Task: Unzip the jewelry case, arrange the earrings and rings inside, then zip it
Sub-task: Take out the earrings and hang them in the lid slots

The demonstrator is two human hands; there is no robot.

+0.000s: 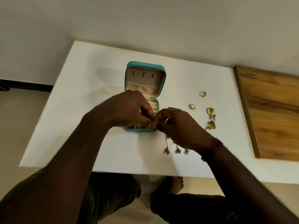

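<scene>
A person seated at a white table (97, 143) works with both hands over an open teal jewelry case (145, 64), which sits near the middle of the tabletop with its lid laid back on the far side. The lid's beige lining shows three small tabs (144, 74) in a row and a gathered elastic pocket (142, 87) beneath them; in the base, padded ring rolls (153, 105) show at the right, just past the knuckles. The left hand (129, 107) covers most of the base, its fingers curled, and the right hand (176, 125) comes in from the right, its fingers also curled. The fingertips of both hands meet above the case's near right corner. Whether they pinch a piece of jewelry between them cannot be told, since anything there is too small and shaded to make out. A red thread band (214, 144) circles the right wrist. Right of the case lie two gold rings, the far ring (202, 94) and the near ring (192, 106), apart from each other. Nearer and further right sits a cluster of gold earrings (211, 118) with flower shapes. Silver dangling earrings (176, 149) lie on the table under the right hand and wrist, their bell-like ends towards the near edge. A wooden panel (275, 110) adjoins the table at the right, and a bare foot (176, 185) shows below the near edge.
</scene>
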